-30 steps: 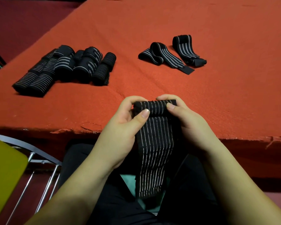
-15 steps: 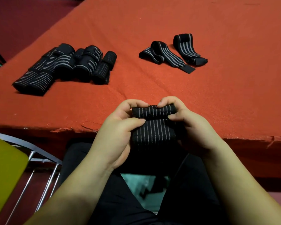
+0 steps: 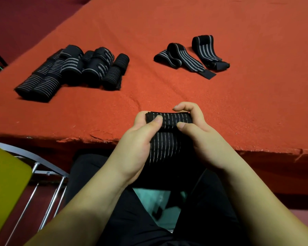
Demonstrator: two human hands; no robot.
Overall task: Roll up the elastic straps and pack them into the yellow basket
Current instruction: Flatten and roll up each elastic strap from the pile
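A black elastic strap with grey stripes is held at the near edge of the table, partly rolled, its loose tail hanging down between my palms. My left hand grips the roll's left end with the thumb on top. My right hand grips the right end, fingers curled over the top. Several rolled straps lie in a cluster at the left of the table. Two unrolled straps lie at the right rear. A yellow surface, perhaps the basket, shows at the lower left.
The table is covered in red felt with a frayed near edge. A metal chair frame stands at the lower left beside the yellow surface. My black-clad legs fill the bottom centre.
The hanging tail has grown much shorter as the strap wound onto the roll. Both hands stay at the table's near edge, thumbs shifting over the roll.
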